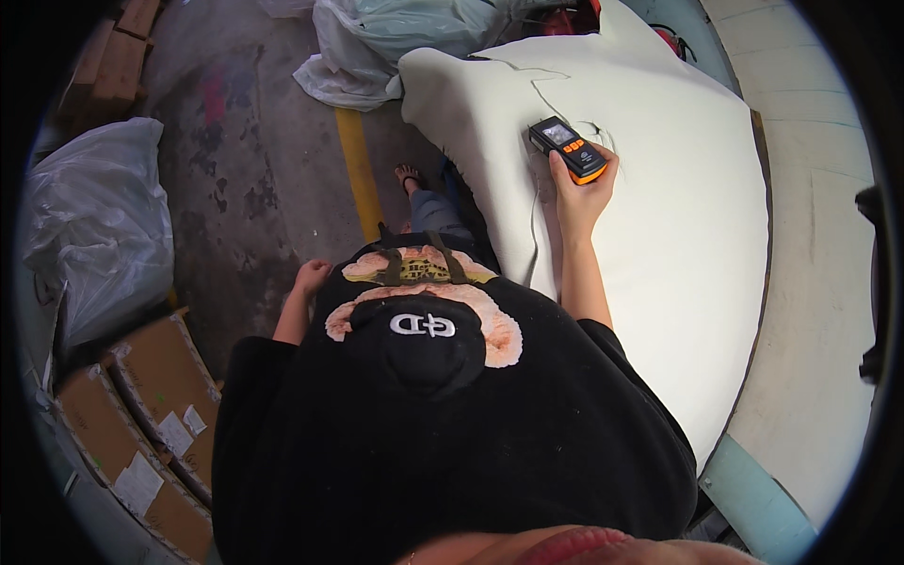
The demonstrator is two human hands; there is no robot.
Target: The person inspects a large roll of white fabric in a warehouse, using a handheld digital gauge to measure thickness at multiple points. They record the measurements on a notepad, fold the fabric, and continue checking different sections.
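Observation:
My right hand (582, 185) is closed around the lower end of a handheld meter (571, 151). It is black with an orange edge, a small screen and orange buttons. The meter's far end points up and left, over a large sheet of thick white material (659, 273) with a soft, smooth surface. Dark slits and creases run through the sheet near the meter. Whether the meter's tip touches the sheet, I cannot tell. At my left side hangs my left hand (313, 276), its fingers curled in and nothing visible in them.
Pale plastic bags (363, 56) lie past the sheet's far left corner. More plastic (104, 221) and brown cardboard boxes (141, 419) stand along the left. A yellow line (356, 165) crosses the grey floor (254, 179). A pale curved surface (810, 245) borders the sheet's right edge.

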